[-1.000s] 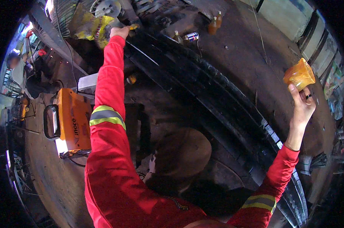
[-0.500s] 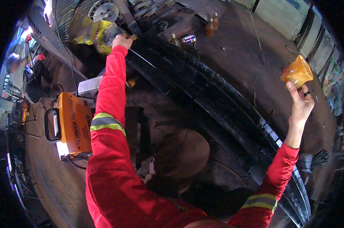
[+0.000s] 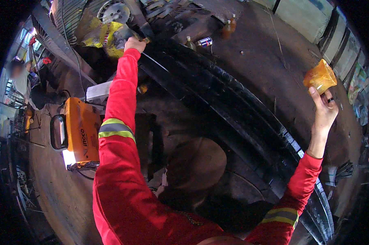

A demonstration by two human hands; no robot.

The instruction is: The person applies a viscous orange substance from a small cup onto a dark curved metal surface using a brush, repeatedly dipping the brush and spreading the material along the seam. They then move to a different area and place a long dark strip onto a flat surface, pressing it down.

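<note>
While both of our red sleeves with their reflective yellow-and-grey bands stretch out over the work, our left hand (image 3: 134, 43) reaches to the far left end of the long black metal beam (image 3: 217, 94) that curves across the scene from far left to near right. That hand is curled closed at the beam's end, and a small yellowish piece shows just beside its knuckles; we cannot tell what it grips, since the fingers are turned away from us. Our right hand (image 3: 324, 110) is raised well to the right, apart from the beam, with its fingers pinched on the lower corner of a crumpled translucent orange plastic bag (image 3: 320, 76), which it holds up above the dark ground. A dark ring sits on one finger of that hand.

Just beyond the left hand lies a crumpled yellow plastic sheet (image 3: 101, 36) against a grey ribbed metal housing (image 3: 72, 16). To the left of our left arm stands an orange box-shaped welding machine (image 3: 80, 132) with a dark handle, resting on the dusty brown floor (image 3: 58, 192). Far off, past the beam, small brown bottles (image 3: 229, 25) and a silver can (image 3: 204, 42) stand near one another. Another person (image 3: 21, 77) sits at the far left edge.
</note>
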